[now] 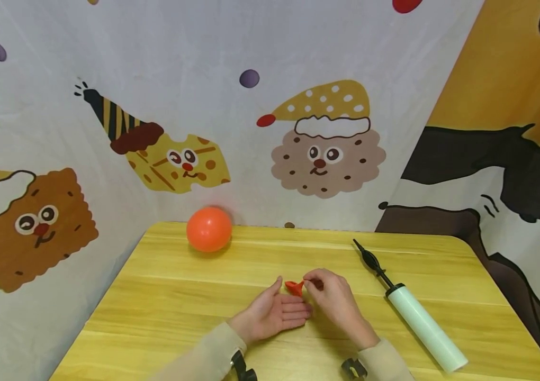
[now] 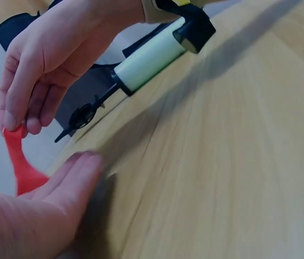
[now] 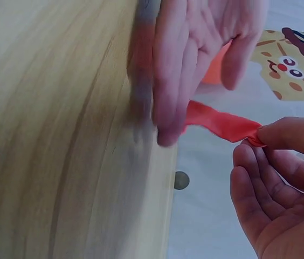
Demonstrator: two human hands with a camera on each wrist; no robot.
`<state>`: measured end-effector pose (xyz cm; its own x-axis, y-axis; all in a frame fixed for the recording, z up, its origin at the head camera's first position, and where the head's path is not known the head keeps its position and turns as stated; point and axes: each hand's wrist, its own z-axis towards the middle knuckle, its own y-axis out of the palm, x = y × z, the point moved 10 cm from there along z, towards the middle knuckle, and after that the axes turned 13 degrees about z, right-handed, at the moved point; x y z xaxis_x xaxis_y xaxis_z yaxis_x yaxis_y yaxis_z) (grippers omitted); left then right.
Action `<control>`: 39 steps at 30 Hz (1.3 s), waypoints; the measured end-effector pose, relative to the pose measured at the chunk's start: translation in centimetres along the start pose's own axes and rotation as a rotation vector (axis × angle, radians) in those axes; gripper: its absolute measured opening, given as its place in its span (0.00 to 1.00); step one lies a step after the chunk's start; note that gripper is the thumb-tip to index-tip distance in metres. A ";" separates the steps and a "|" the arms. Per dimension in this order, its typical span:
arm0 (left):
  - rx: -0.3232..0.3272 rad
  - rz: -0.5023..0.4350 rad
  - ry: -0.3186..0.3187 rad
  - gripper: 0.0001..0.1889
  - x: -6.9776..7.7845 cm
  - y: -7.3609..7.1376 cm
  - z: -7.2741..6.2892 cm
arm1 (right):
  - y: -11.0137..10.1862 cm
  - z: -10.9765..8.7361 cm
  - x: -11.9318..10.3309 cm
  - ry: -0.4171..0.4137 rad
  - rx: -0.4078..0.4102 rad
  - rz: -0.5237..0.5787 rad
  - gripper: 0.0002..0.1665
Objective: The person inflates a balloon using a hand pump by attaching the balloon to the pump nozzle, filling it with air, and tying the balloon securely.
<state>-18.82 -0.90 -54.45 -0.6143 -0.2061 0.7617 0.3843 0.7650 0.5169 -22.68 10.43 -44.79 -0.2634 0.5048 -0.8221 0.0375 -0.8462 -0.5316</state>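
The wood-grained table [image 1: 155, 301] carries a round orange balloon [image 1: 209, 229] and a pale green pump [image 1: 413, 312].

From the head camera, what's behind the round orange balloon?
A pale printed cloth shows behind the round orange balloon, and the back edge of the table emerges on either side. Whatever lies directly behind the balloon is covered, so I cannot tell.

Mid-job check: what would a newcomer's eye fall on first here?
Probably the round, glossy orange balloon, near the far left corner of the yellowish wooden table. Next, the limp red rubber balloon pinched in the right hand, beside the left hand. The pale-green cylindrical pump lies on the right.
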 end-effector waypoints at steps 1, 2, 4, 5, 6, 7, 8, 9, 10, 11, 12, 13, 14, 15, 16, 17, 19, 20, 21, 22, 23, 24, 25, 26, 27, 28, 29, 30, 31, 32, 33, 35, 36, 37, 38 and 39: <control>0.020 -0.031 0.016 0.49 0.0 -0.1 0.2 | 0.0 0.0 0.0 0.001 -0.002 0.004 0.04; 0.042 -0.058 0.035 0.49 0.1 -0.2 0.3 | 0.0 -0.1 0.0 -0.001 -0.003 0.006 0.04; 0.082 -0.097 0.078 0.47 0.3 -0.6 0.6 | 0.1 -0.2 -0.1 -0.008 -0.005 0.008 0.06; 0.100 -0.115 0.099 0.46 0.5 -0.8 0.7 | 0.1 -0.2 -0.2 -0.016 -0.007 0.003 0.06; 0.116 -0.125 0.122 0.45 0.6 -1.0 0.8 | 0.1 -0.3 -0.2 -0.022 -0.008 -0.001 0.06; 0.131 -0.134 0.140 0.44 0.7 -1.2 0.9 | 0.2 -0.3 -0.3 -0.032 -0.008 0.000 0.06; 0.149 -0.142 0.156 0.43 0.9 -1.4 0.9 | 0.2 -0.4 -0.3 -0.035 -0.010 0.000 0.06; 0.167 -0.149 0.169 0.42 1.0 -1.5 0.9 | 0.3 -0.4 -0.4 -0.036 -0.011 0.000 0.06; 0.182 -0.158 0.180 0.41 1.1 -1.7 0.9 | 0.3 -0.5 -0.4 -0.035 -0.012 0.002 0.06; 0.195 -0.162 0.193 0.40 1.2 -1.8 0.9 | 0.4 -0.5 -0.5 -0.040 -0.012 0.000 0.06; 0.208 -0.165 0.199 0.38 1.2 -1.8 1.0 | 0.4 -0.6 -0.5 -0.045 -0.012 -0.002 0.06; 0.218 -0.168 0.202 0.37 1.2 -1.9 1.0 | 0.4 -0.6 -0.6 -0.050 -0.010 -0.007 0.06; 0.226 -0.171 0.204 0.36 1.3 -1.8 1.0 | 0.5 -0.6 -0.7 -0.050 -0.009 -0.017 0.06; 0.234 -0.173 0.203 0.34 1.2 -1.8 1.0 | 0.5 -0.7 -0.8 -0.057 -0.009 -0.029 0.06; 0.245 -0.169 0.200 0.32 1.2 -1.8 0.9 | 0.6 -0.7 -0.8 -0.060 -0.012 -0.039 0.06; 0.255 -0.161 0.196 0.30 1.1 -1.8 0.9 | 0.6 -0.7 -0.8 -0.061 -0.018 -0.051 0.05; 0.280 -0.143 0.183 0.27 0.9 -1.9 0.6 | 0.6 -0.9 -0.6 -0.044 -0.033 -0.072 0.04; 0.292 -0.128 0.177 0.26 0.9 -2.0 0.5 | 0.4 -1.0 -0.4 -0.034 -0.040 -0.081 0.05; 0.302 -0.106 0.171 0.25 0.9 -2.1 0.3 | 0.1 -1.1 -0.2 -0.020 -0.042 -0.091 0.07; 0.308 -0.077 0.167 0.26 0.9 -2.2 0.2 | -0.4 -1.2 0.1 -0.004 -0.039 -0.096 0.09; 0.310 -0.045 0.166 0.26 1.0 -2.3 0.1 | -1.0 -1.3 0.5 0.006 -0.031 -0.109 0.12; 0.312 -0.015 0.161 0.26 1.1 -2.3 -0.1 | -1.7 -1.4 0.8 0.016 -0.017 -0.121 0.13; 0.313 0.016 0.157 0.27 1.1 -2.4 -0.1 | -2.6 -1.5 1.2 0.021 0.000 -0.135 0.14; 0.314 0.049 0.149 0.27 1.1 -2.5 -0.2 | -3.6 -1.6 1.5 0.019 0.019 -0.151 0.14; 0.314 0.082 0.145 0.26 1.2 -2.5 -0.2 | -4.5 -1.7 1.8 0.018 0.039 -0.165 0.15; 0.315 0.107 0.138 0.25 1.3 -2.5 -0.2 | -5.4 -1.8 2.1 0.013 0.055 -0.179 0.15; 0.321 0.132 0.131 0.24 1.3 -2.6 -0.2 | -6.3 -2.0 2.4 0.007 0.070 -0.196 0.16; 0.326 0.160 0.130 0.24 1.4 -2.6 -0.2 | -7.1 -2.1 2.6 0.005 0.083 -0.209 0.16; 0.330 0.189 0.133 0.25 1.5 -2.7 -0.1 | -7.9 -2.3 2.8 0.000 0.094 -0.220 0.17; 0.335 0.228 0.136 0.25 1.7 -2.7 0.0 | -8.6 -2.4 3.0 -0.002 0.103 -0.231 0.17; 0.340 0.272 0.144 0.26 1.8 -2.7 0.0 | -9.2 -2.5 3.2 -0.001 0.108 -0.245 0.17; 0.354 0.374 0.155 0.27 2.0 -2.8 0.1 | -10.3 -2.8 3.5 -0.002 0.121 -0.281 0.18; 0.357 0.422 0.162 0.27 2.2 -2.8 0.2 | -10.7 -3.0 3.7 -0.001 0.121 -0.301 0.18; 0.359 0.468 0.160 0.26 2.2 -2.8 0.2 | -11.1 -3.1 4.0 0.004 0.123 -0.320 0.18; 0.358 0.502 0.154 0.25 2.2 -2.9 0.3 | -11.5 -3.3 4.3 0.011 0.122 -0.340 0.19; 0.355 0.518 0.149 0.23 2.1 -2.9 0.4 | -11.9 -3.5 4.6 0.021 0.121 -0.357 0.19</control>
<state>-21.48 -3.34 -54.50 -0.2978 0.1812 0.9373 0.3386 0.9380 -0.0738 -20.99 23.42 -42.92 -0.2196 0.7739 -0.5941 -0.1679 -0.6298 -0.7584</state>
